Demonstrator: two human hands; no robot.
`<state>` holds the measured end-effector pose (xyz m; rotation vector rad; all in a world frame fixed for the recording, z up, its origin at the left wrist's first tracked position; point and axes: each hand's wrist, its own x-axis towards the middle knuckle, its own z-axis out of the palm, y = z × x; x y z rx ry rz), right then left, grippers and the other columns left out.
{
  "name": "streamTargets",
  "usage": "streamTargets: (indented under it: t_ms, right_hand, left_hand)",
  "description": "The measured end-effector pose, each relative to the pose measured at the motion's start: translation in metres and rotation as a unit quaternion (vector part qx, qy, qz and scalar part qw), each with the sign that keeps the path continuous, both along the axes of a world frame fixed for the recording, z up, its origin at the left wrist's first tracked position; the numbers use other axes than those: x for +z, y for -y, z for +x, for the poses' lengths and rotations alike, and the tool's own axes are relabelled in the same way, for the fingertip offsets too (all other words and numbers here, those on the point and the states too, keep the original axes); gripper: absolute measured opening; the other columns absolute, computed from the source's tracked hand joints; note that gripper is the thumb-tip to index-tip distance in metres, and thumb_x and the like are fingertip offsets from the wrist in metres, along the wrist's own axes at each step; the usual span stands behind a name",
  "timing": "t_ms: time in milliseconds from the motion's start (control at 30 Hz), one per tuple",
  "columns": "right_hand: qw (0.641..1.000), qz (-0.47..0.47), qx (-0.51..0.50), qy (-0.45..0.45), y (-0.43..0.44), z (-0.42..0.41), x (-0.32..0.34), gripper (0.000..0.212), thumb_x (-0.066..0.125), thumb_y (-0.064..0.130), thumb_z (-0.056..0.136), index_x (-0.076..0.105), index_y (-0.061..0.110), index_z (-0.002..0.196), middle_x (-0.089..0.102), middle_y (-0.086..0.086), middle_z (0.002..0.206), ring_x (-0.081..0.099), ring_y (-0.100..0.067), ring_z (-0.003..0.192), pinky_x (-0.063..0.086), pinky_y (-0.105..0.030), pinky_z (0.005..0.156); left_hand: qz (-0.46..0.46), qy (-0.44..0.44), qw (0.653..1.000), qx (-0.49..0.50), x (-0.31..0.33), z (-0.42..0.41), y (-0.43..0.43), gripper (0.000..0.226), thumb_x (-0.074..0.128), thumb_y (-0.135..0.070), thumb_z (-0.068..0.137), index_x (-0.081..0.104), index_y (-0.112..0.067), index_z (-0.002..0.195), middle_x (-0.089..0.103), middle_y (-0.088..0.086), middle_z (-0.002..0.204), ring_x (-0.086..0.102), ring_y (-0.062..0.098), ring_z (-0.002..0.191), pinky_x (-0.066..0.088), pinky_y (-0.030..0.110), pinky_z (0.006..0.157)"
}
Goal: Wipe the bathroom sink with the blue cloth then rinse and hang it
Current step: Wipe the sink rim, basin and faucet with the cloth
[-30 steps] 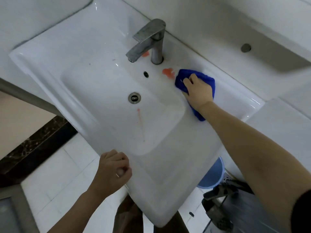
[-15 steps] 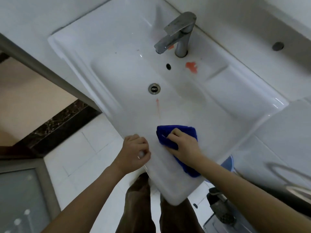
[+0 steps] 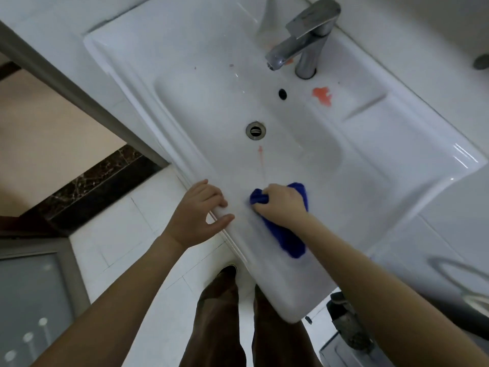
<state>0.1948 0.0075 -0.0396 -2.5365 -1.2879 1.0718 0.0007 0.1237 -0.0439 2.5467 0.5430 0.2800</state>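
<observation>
Right hand [image 3: 281, 202] has its fingers curled round a bunched-up bit of the cloth [image 3: 287, 239] and pushes it down on the near rim of the sink [image 3: 370, 154], just at the near edge of the bowl. The rest of the cloth trails out from under the wrist toward the near side, lying flat on the rim. It's deep blue and crumpled.

Left hand [image 3: 197, 215] sits just left of the right one, close but not touching it or the cloth. It holds nothing: fingers loosely bent with the tips on the sink's near-left edge, thumb stretched out along the rim, and the palm hanging out over the floor [image 3: 127, 234].

In the bowl there's a thin orange streak [image 3: 261, 157] running from just near the drain [image 3: 255, 131] toward the cloth, fading out before it gets there. A bigger orange blotch [image 3: 322, 95] is on the far side, right of the overflow hole [image 3: 282, 94] and near the base of the tap [image 3: 304, 35]. A bit more orange shows under the spout, plus a few small dark specks left of it.

Under the sink you can see brown trousers [image 3: 217, 327] and a shoe [image 3: 228, 271] on white tiles
</observation>
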Motion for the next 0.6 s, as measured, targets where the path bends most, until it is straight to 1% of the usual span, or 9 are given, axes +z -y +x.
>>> streamTargets:
  t_ms: [67, 167, 233, 300, 333, 400, 500, 567, 600]
  right_hand:
    - [1.0, 0.002, 0.019, -0.016, -0.001, 0.0, -0.004, 0.033, 0.052, 0.036, 0.088, 0.059, 0.006, 0.077, 0.063, -0.006, 0.076, 0.06, -0.023, 0.069, 0.045, -0.033, 0.06]
    - [0.99, -0.032, 0.072, 0.118, -0.011, 0.05, -0.014, 0.034, 0.047, 0.037, 0.089, 0.063, 0.009, 0.078, 0.061, -0.004, 0.075, 0.063, -0.028, 0.076, 0.042, -0.031, 0.061]
    - [0.981, -0.07, 0.034, 0.176, -0.024, 0.096, -0.021, 0.027, 0.049, 0.031, 0.09, 0.062, 0.01, 0.082, 0.062, -0.006, 0.08, 0.061, -0.029, 0.078, 0.039, -0.029, 0.06]
    - [0.982, -0.086, -0.011, 0.169, -0.037, 0.116, -0.028, 0.021, 0.052, 0.026, 0.091, 0.061, 0.008, 0.087, 0.067, -0.011, 0.09, 0.057, -0.027, 0.076, 0.041, -0.03, 0.059]
    - [0.986, -0.083, -0.029, 0.14, -0.042, 0.111, -0.033, 0.02, 0.054, 0.027, 0.09, 0.06, 0.007, 0.09, 0.067, -0.011, 0.093, 0.056, -0.027, 0.078, 0.041, -0.03, 0.06]
    - [0.996, -0.051, -0.073, 0.01, -0.051, 0.07, -0.042, 0.02, 0.058, 0.029, 0.087, 0.059, 0.009, 0.091, 0.064, -0.009, 0.091, 0.058, -0.026, 0.082, 0.041, -0.029, 0.065]
    - [0.966, 0.061, -0.174, -0.183, -0.061, -0.001, -0.053, 0.015, 0.062, 0.026, 0.088, 0.055, 0.015, 0.08, 0.059, 0.001, 0.075, 0.057, -0.016, 0.073, 0.039, -0.026, 0.061]
    - [0.943, 0.123, -0.225, -0.213, -0.068, -0.008, -0.058, 0.025, 0.065, 0.022, 0.089, 0.048, 0.021, 0.071, 0.052, 0.007, 0.068, 0.049, -0.007, 0.065, 0.035, -0.024, 0.061]
    - [0.947, 0.13, -0.203, -0.213, -0.068, -0.003, -0.061, 0.024, 0.065, 0.022, 0.088, 0.048, 0.022, 0.071, 0.052, 0.008, 0.07, 0.049, -0.005, 0.066, 0.035, -0.023, 0.065]
  left_hand:
    - [0.014, 0.003, 1.0, -0.017, -0.001, 0.002, -0.005, 0.03, 0.067, -0.041, 0.084, 0.068, -0.012, 0.087, 0.064, 0.001, 0.09, 0.059, 0.019, 0.09, 0.033, 0.034, 0.111]
    - [0.017, 0.005, 1.0, -0.007, -0.007, 0.002, -0.01, 0.031, 0.065, -0.047, 0.082, 0.064, -0.015, 0.084, 0.06, -0.002, 0.089, 0.054, 0.018, 0.09, 0.029, 0.031, 0.109]
    - [0.009, 0.014, 1.0, 0.001, -0.012, 0.003, -0.009, 0.031, 0.063, -0.047, 0.081, 0.059, -0.017, 0.08, 0.056, -0.005, 0.088, 0.049, 0.016, 0.088, 0.024, 0.028, 0.107]
    - [0.004, 0.021, 1.0, 0.008, -0.015, 0.005, -0.008, 0.03, 0.061, -0.047, 0.079, 0.055, -0.017, 0.077, 0.053, -0.007, 0.086, 0.044, 0.014, 0.085, 0.022, 0.026, 0.105]
    - [0.003, 0.022, 1.0, 0.011, -0.016, 0.006, -0.008, 0.03, 0.061, -0.046, 0.079, 0.054, -0.018, 0.076, 0.052, -0.007, 0.085, 0.042, 0.014, 0.085, 0.021, 0.026, 0.105]
    - [0.005, 0.02, 1.0, 0.01, -0.016, 0.006, -0.008, 0.029, 0.06, -0.046, 0.078, 0.052, -0.018, 0.076, 0.051, -0.007, 0.084, 0.041, 0.014, 0.084, 0.021, 0.025, 0.104]
    - [0.005, 0.014, 1.0, 0.005, -0.017, 0.006, -0.008, 0.029, 0.062, -0.045, 0.077, 0.052, -0.018, 0.077, 0.05, -0.006, 0.084, 0.04, 0.014, 0.083, 0.025, 0.026, 0.099]
    - [0.004, 0.014, 1.0, 0.0, -0.02, 0.006, -0.009, 0.029, 0.062, -0.045, 0.077, 0.051, -0.019, 0.078, 0.049, -0.006, 0.083, 0.039, 0.014, 0.083, 0.026, 0.027, 0.097]
    - [0.004, 0.014, 1.0, -0.003, -0.022, 0.006, -0.009, 0.029, 0.062, -0.045, 0.077, 0.051, -0.019, 0.078, 0.049, -0.006, 0.083, 0.039, 0.014, 0.083, 0.026, 0.026, 0.096]
